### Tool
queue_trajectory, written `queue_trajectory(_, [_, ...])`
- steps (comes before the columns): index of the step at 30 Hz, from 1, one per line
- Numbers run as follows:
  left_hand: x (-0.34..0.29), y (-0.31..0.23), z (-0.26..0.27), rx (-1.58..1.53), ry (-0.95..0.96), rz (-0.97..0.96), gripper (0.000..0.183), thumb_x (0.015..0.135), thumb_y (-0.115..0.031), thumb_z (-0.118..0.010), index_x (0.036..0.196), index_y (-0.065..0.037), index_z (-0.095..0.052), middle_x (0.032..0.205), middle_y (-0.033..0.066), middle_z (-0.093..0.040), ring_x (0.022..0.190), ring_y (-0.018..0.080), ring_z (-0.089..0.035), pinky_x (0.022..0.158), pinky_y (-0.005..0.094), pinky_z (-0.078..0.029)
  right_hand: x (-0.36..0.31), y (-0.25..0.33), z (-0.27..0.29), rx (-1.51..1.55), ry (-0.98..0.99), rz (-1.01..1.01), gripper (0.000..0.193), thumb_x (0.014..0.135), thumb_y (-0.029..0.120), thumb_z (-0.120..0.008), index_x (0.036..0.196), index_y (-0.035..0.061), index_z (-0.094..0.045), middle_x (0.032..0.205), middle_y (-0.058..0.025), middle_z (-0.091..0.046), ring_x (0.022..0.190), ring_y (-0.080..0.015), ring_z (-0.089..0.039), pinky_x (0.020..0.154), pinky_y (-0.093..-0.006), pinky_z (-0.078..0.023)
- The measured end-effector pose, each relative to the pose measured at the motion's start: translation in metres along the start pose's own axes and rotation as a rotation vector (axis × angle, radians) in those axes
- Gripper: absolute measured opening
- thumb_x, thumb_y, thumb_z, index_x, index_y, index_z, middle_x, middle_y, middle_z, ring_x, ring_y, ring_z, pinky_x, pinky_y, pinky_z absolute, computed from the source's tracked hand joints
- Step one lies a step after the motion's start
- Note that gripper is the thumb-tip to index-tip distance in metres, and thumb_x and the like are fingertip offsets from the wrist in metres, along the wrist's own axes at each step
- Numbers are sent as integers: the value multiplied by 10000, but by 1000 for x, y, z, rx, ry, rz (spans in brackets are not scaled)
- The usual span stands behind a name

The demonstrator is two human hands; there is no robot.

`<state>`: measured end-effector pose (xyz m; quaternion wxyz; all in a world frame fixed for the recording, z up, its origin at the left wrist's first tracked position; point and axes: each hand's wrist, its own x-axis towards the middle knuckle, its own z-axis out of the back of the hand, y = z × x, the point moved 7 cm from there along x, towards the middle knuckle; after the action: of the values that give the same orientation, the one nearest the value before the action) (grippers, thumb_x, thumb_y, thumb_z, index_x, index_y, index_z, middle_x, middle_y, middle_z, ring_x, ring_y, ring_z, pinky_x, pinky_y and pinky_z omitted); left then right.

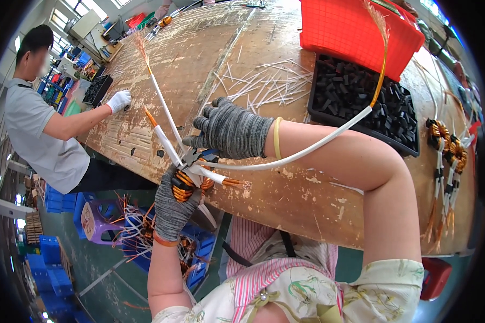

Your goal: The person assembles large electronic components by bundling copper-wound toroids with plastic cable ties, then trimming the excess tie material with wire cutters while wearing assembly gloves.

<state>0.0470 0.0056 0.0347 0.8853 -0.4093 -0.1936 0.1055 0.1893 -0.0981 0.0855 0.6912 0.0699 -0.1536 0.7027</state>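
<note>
My left hand (170,212), in a grey knit glove, is closed around a copper-wound ring coil (182,185) near the table's front edge. White-sleeved leads fan out from the coil; one long lead (328,137) arcs across my right forearm to a frayed copper end. My right hand (237,130), gloved alike, is over the table beside the coil with a pair of pliers (191,158). The plier head is among the leads just above the coil, and part of a blue handle shows under my palm. How the fingers wrap the handles is partly hidden.
White sleeve pieces (272,83) lie scattered on the worn wooden table (285,199). A black tray (409,145) of black pieces and a red basket (355,32) stand beyond my right arm. More coils (447,145) lie far right. A co-worker's white-gloved hand (119,101) rests at the left edge.
</note>
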Motion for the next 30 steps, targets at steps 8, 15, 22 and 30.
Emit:
queue_trajectory(8, [8,4,-3,-89,18,39,651,696,-95,-753,1255,25,-443,1103,176,-605,1004,231,-614,870,344,-502,-1,-3,-4,200,338,-58,258,832,219,-568,1071,139,-624,923,-102,-641,881,-300,-645,707,-425,-510])
queue_trajectory(15, [11,-7,-4,-13,14,36,693,678,-92,-773,1274,15,-437,1138,169,-590,1018,225,-608,883,336,-495,-32,-46,-48,397,445,-481,296,802,323,-628,1026,131,-643,917,-100,-659,842,-308,-649,699,-441,-509])
queue_trajectory(22, [12,-2,1,22,-18,21,713,678,-99,-777,1290,11,-427,1151,168,-583,1028,231,-603,891,332,-491,-48,-70,-87,83,620,-492,373,761,350,-674,1069,144,-637,956,-110,-656,912,-280,-641,741,-428,-502])
queue_trajectory(30, [6,5,7,4,-103,19,716,676,-108,-778,1289,7,-427,1151,173,-584,1025,245,-605,881,335,-494,-43,-10,-41,453,207,-287,917,718,394,-743,1419,44,-267,1337,-212,-447,1237,-340,-445,1020,-425,-359])
